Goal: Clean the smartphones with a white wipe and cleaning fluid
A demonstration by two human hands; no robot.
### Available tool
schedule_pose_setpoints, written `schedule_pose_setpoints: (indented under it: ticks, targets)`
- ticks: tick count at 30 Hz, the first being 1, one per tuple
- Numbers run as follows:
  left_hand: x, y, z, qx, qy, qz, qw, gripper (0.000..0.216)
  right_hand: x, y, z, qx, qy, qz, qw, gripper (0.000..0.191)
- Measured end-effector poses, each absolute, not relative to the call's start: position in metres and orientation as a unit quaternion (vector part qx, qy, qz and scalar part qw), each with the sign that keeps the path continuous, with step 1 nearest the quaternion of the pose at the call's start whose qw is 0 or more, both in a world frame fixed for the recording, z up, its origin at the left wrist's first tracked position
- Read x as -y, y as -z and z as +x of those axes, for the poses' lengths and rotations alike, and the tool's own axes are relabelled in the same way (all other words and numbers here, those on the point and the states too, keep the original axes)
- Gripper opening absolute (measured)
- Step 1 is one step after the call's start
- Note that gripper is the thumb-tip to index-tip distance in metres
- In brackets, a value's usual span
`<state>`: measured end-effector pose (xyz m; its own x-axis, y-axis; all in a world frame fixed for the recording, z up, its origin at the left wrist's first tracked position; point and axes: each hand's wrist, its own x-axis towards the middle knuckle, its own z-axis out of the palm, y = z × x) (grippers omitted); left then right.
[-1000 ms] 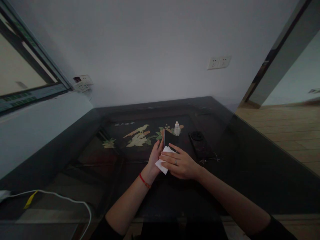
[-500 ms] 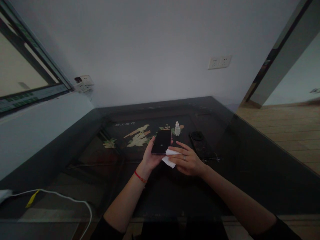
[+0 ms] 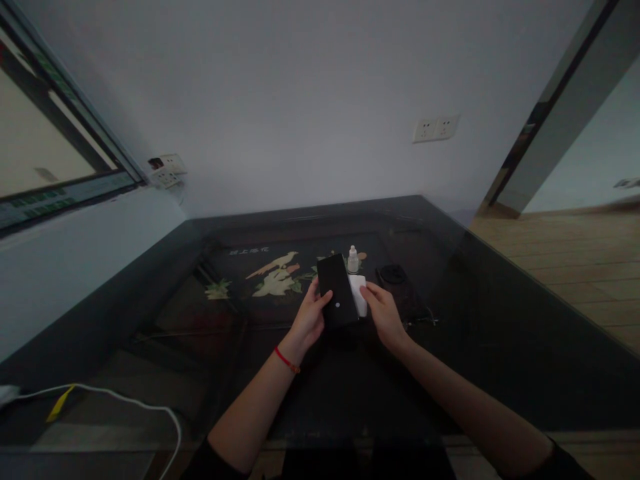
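A black smartphone (image 3: 336, 287) is tilted above the table, gripped along its left edge by my left hand (image 3: 309, 319), whose thumb lies across the front. At the phone's right edge, my right hand (image 3: 384, 315) pinches a folded white tissue (image 3: 359, 293) against its side. Part of the tissue is hidden behind the phone. Just beyond the phone stands a small white dropper bottle (image 3: 353, 259), upright. To the right of my right hand lies a dark phone case (image 3: 397, 283) with a round camera ring; a small strap or charm trails from its near end.
The dark glossy table (image 3: 320, 393) carries an inlaid bird-and-flower picture (image 3: 275, 277). A white cable (image 3: 125, 402) with a yellow tag (image 3: 61, 403) runs along the near left. Wall sockets (image 3: 436, 129) are on the wall behind, and a window (image 3: 50, 120) is at left.
The phone has turned and tilted, and my left thumb has come over its front. My right hand has moved the tissue from the near right corner up to the right edge.
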<state>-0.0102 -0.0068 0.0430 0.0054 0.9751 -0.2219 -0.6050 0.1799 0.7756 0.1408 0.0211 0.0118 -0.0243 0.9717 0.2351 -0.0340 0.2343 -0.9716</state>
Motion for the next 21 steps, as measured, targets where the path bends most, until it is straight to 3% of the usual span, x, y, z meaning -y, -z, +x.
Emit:
schedule_pose_setpoints:
  ticks: [6, 13, 17, 21]
  targets:
    - [0.008, -0.037, -0.004, -0.404, -0.551, 0.204, 0.702, 0.033, 0.003, -0.023, 0.131, 0.673, -0.353, -0.376, 0.530, 0.031]
    - [0.007, -0.032, -0.009, -0.304, -0.482, 0.152, 0.808, 0.088, 0.017, -0.030, 0.129, 0.872, -0.087, -0.196, 0.441, 0.043]
    - [0.004, -0.035, -0.016, -0.250, -0.471, 0.099, 0.840, 0.093, 0.016, -0.031, 0.133, 0.919, 0.004, -0.076, 0.386, 0.043]
    - [0.005, -0.036, -0.016, -0.243, -0.471, 0.082, 0.844, 0.090, 0.012, -0.032, 0.136, 0.931, 0.004, -0.056, 0.360, 0.042]
